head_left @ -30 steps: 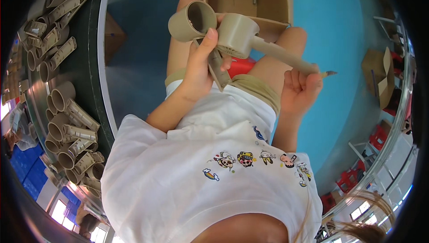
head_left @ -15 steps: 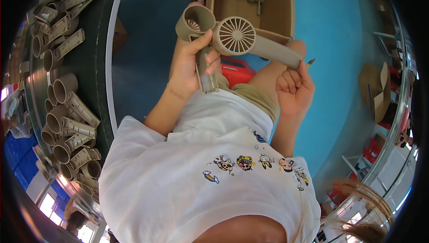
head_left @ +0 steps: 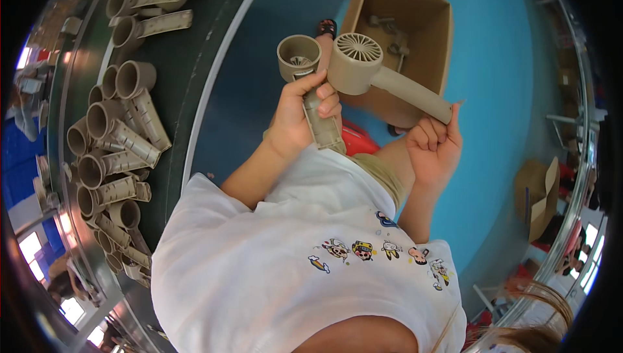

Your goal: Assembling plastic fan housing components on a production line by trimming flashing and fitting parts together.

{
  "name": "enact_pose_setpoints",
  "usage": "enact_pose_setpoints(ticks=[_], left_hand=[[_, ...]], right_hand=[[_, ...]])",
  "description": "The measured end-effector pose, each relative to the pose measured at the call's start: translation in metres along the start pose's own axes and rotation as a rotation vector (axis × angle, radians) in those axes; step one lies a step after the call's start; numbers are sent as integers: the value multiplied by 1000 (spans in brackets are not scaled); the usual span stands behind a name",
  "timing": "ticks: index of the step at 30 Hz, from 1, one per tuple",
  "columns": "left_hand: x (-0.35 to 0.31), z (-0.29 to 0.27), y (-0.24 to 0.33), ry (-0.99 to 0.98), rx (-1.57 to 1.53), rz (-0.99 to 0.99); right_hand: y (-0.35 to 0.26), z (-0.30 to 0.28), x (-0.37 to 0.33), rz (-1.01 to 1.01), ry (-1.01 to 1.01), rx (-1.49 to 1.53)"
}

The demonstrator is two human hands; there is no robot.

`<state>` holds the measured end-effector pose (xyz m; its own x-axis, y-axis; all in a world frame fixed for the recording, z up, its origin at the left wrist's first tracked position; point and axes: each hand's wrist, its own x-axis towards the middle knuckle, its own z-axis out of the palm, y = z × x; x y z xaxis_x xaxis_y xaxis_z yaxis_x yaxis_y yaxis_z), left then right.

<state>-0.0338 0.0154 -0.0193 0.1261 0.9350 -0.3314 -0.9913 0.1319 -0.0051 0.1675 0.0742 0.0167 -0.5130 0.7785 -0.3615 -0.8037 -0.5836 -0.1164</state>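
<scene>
now each hand, left hand (head_left: 295, 122) and right hand (head_left: 433, 148), grips a tan dryer shell (head_left: 311, 87) by its handle.

Bright even light, sharp centre; heavy fisheye bending, black rim, window glare lower edges.

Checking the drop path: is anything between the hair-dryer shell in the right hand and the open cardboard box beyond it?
Nothing visible. The right hand holds the shell by its handle, its round head already overlapping the cardboard box. The box holds only a few small parts.
</scene>
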Motion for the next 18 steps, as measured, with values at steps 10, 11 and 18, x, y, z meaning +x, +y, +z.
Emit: enact_pose_setpoints(ticks=[10,11,18], left_hand=[[-33,6,4,-26,213,157],[-36,2,5,-38,217,176],[-43,-8,0,21,301,244]], right_hand=[[29,58,-5,-53,-134,-212],[35,64,-7,-94,-164,-304],[94,101,-12,-959,-1026,-1671]])
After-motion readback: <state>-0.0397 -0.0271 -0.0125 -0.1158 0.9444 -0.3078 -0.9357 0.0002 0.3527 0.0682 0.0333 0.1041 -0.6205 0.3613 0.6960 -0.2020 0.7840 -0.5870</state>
